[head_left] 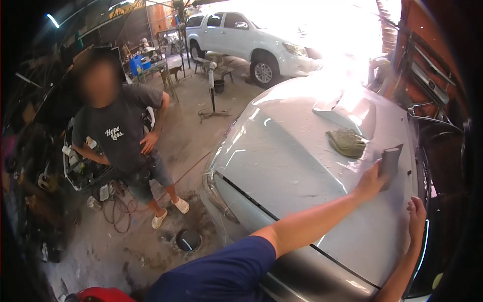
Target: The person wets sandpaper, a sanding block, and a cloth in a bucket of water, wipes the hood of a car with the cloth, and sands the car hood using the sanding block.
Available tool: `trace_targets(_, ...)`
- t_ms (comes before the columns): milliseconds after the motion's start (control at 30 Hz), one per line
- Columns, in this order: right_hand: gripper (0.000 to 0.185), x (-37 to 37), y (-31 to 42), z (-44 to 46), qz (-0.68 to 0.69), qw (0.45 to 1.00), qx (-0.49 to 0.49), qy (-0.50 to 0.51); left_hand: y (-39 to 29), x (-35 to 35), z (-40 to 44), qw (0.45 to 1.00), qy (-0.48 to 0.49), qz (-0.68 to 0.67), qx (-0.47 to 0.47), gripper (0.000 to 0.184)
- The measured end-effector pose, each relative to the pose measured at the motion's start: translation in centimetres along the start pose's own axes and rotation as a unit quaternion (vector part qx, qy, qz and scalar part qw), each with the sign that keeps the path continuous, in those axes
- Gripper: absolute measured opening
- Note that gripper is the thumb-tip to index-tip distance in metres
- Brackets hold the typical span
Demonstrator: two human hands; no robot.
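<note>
Reaching out over the pale grey car hood [282,151], my left hand [370,182] grips a dark grey folded sheet of sandpaper [390,163]. The sheet is close to the hood's surface near the windshield side; I cannot tell whether a block is inside it. A crumpled olive-green cloth [347,143] lies on the hood just beyond that hand, beside the raised hood scoop [347,113]. My right hand [416,214] is at the hood's right edge, with its fingers partly stretched and nothing visible in them.
A person [121,121] in a dark T-shirt stands left of the car, hands on hips. On the floor are a round black container [188,240] and a coiled hose [118,214]. A white pickup [246,43] is parked behind, near a metal stand [212,88].
</note>
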State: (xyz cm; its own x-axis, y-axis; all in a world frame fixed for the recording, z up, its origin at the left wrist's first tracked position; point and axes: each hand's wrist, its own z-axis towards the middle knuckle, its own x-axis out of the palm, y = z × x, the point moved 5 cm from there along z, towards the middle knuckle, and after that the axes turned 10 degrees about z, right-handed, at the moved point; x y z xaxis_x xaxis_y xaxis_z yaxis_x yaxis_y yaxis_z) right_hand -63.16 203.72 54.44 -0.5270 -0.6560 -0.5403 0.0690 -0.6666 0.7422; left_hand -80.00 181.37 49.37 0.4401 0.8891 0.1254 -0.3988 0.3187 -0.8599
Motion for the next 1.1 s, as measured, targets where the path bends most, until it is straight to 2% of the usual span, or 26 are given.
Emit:
trace_targets(33, 0.026, 0.1, 0.8, -0.3, 0.019, 1.0, 0.013, -0.008, -0.7, -0.3, -0.2, 1.0, 0.01, 0.017, -0.004, 0.046)
trace_targets(133, 0.028, 2.9, 2.5, 0.1, 0.121, 0.988, 0.092, -0.026, -3.2, -1.3, -1.0, 0.981, -0.068, 0.138, 0.119, 0.043)
trace_targets(167, 0.028, 4.1, 3.5, 0.0, 0.146, 0.98, 0.136, -0.015, -4.3, -1.5, -1.2, 0.975, -0.031, 0.186, 0.119, 0.042)
trace_targets(267, 0.034, 7.4, 4.7, 1.3, 0.242, 0.948, 0.207, 0.024, -5.7, -1.7, -1.5, 0.971, -0.012, 0.166, 0.172, 0.042)
trace_targets(333, 0.034, 9.0, 3.9, 2.7, 0.301, 0.918, 0.249, 0.07, -5.2, -1.0, -1.7, 0.951, -0.049, 0.197, 0.234, 0.046)
trace_targets(367, 0.038, 9.8, 3.5, 3.3, 0.36, 0.895, 0.242, 0.1, -4.8, -0.8, -1.7, 0.943, -0.057, 0.212, 0.25, 0.047)
trace_targets(467, 0.042, 12.1, 4.8, 3.9, 0.48, 0.858, 0.155, 0.099, -5.0, -1.0, -1.8, 0.926, -0.071, 0.235, 0.288, 0.051)
trace_targets(500, 0.046, 12.6, 5.0, 3.9, 0.543, 0.817, 0.109, 0.16, -5.1, -1.1, -1.8, 0.922, -0.073, 0.239, 0.297, 0.052)
trace_targets(567, 0.048, 12.2, 3.2, 3.4, 0.58, 0.797, 0.126, 0.112, -5.2, -0.9, -2.0, 0.918, -0.07, 0.233, 0.312, 0.053)
trace_targets(600, 0.049, 11.9, 2.8, 2.9, 0.597, 0.786, 0.135, 0.086, -5.0, -0.4, -2.2, 0.918, -0.068, 0.228, 0.319, 0.054)
trace_targets(700, 0.052, 11.1, 2.4, 3.3, 0.624, 0.755, 0.092, 0.18, -4.7, 0.4, -2.0, 0.913, -0.043, 0.228, 0.335, 0.055)
trace_targets(800, 0.054, 10.3, 1.1, 3.8, 0.634, 0.745, 0.054, 0.199, -4.4, 0.9, -2.4, 0.907, 0.0, 0.278, 0.316, 0.061)
trace_targets(867, 0.055, 9.8, 1.2, 3.9, 0.636, 0.737, 0.008, 0.228, -4.1, 1.5, -2.5, 0.903, 0.064, 0.308, 0.292, 0.068)
trace_targets(967, 0.056, 10.6, 5.5, 3.4, 0.631, 0.722, -0.075, 0.274, -4.3, 1.6, -3.0, 0.89, 0.148, 0.328, 0.279, 0.076)
trace_targets(1033, 0.056, 8.3, 0.3, 5.2, 0.6, 0.789, -0.034, 0.127, -3.9, 2.2, -3.0, 0.886, 0.209, 0.312, 0.272, 0.082)
trace_targets(1067, 0.055, 8.1, 0.8, 5.8, 0.555, 0.827, 0.077, -0.039, -4.3, 2.0, -3.3, 0.892, 0.214, 0.287, 0.276, 0.083)
trace_targets(1100, 0.051, 8.7, 1.6, 5.4, 0.509, 0.857, 0.049, -0.062, -4.4, 2.0, -3.4, 0.898, 0.219, 0.261, 0.279, 0.083)
